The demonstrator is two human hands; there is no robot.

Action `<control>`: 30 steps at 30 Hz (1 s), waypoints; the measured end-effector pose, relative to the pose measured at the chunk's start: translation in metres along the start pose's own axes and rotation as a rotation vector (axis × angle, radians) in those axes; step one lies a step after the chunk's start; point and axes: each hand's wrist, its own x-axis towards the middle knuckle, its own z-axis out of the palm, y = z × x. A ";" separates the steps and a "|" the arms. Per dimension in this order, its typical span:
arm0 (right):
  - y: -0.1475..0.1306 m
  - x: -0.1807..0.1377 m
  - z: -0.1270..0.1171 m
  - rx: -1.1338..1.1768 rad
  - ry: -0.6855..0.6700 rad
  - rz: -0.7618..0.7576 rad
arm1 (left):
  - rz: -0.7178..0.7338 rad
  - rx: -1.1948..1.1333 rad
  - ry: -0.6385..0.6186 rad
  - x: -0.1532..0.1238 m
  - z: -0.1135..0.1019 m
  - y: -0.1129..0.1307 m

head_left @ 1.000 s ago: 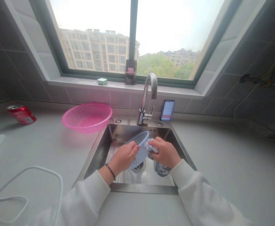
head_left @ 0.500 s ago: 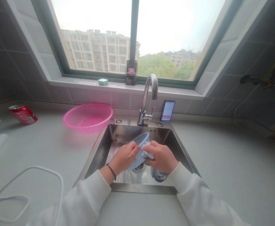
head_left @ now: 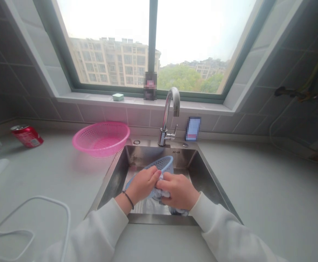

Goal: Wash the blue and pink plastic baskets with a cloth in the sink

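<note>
A light blue perforated basket [head_left: 168, 164] is tilted over the steel sink [head_left: 202, 174], its near part hidden behind my hands. My left hand [head_left: 143, 183] is closed on the basket's near edge, thumb on top. Bunched in the fingers of my right hand [head_left: 180, 191] is a whitish cloth [head_left: 162, 193], pressed against the basket close to my left thumb. Part of the cloth, darker and wet-looking, hangs below the right hand toward the sink's front wall.
A curved faucet [head_left: 172, 105] rises behind the sink. On the left counter are a pink basket [head_left: 101, 151], a red can [head_left: 27, 136] and a white cable [head_left: 49, 198]. A phone [head_left: 193, 129] leans against the back wall. A pale green block [head_left: 118, 97] rests on the sill.
My right hand has moved left and down with the cloth, nearer my left hand. The basket has shifted slightly; my left hand keeps hold of it.
</note>
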 end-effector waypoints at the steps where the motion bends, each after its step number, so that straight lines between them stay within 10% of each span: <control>1: 0.001 0.001 0.000 0.007 0.003 0.016 | -0.007 -0.002 -0.002 0.000 0.000 0.001; 8: 0.042 0.000 -0.009 -0.009 0.119 0.343 | -0.050 -0.097 -0.069 0.000 -0.005 0.009; 16: 0.003 -0.004 0.002 -0.010 0.057 0.000 | -0.018 -0.024 -0.013 -0.001 -0.006 0.007; 30: 0.016 -0.003 -0.002 0.068 0.025 0.131 | -0.053 0.040 -0.011 -0.001 -0.004 0.002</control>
